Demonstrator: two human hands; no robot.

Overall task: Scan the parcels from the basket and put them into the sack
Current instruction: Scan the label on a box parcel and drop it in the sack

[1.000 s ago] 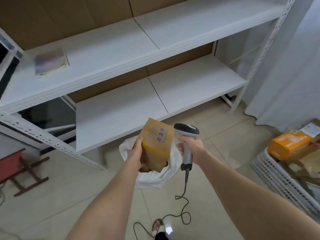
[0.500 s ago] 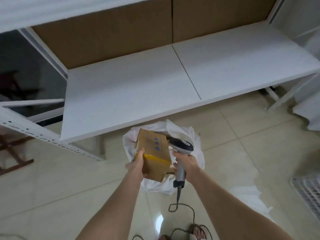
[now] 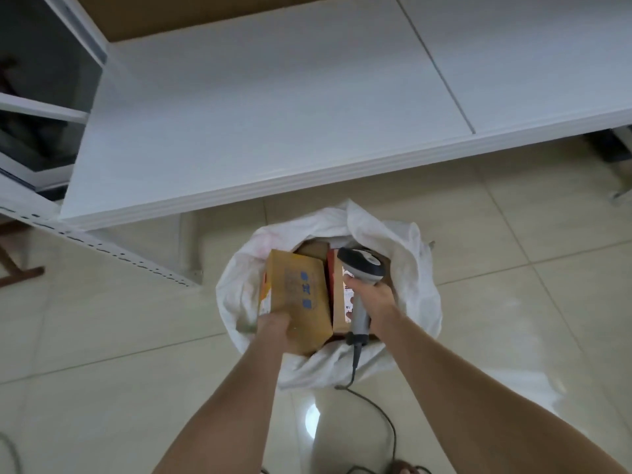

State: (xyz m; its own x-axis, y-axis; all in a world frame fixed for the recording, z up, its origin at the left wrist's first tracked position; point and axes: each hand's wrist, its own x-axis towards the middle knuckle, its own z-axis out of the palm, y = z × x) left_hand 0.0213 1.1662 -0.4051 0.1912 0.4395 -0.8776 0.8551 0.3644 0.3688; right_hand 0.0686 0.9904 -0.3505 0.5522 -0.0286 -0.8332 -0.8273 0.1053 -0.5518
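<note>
A white sack [image 3: 407, 268] stands open on the tiled floor in front of the shelf. My left hand [image 3: 273, 325] grips the near end of a brown cardboard parcel [image 3: 297, 295] with blue print, held in the sack's mouth. Other parcels [image 3: 338, 302] lie inside the sack beside it. My right hand [image 3: 371, 297] holds a grey barcode scanner [image 3: 360, 268] by its handle, just right of the parcel and over the sack. The scanner's black cable [image 3: 383, 415] trails down to the floor. The basket is out of view.
A low white shelf board [image 3: 273, 114] juts out just beyond the sack, with its perforated upright [image 3: 113, 251] at the left. A red-brown wooden frame [image 3: 13, 268] shows at the left edge. Glossy beige floor tiles [image 3: 513, 336] surround the sack.
The view has tilted down and closed in on the sack. My left hand has lowered the parcel into the sack's mouth, with my right hand and the scanner following over it.
</note>
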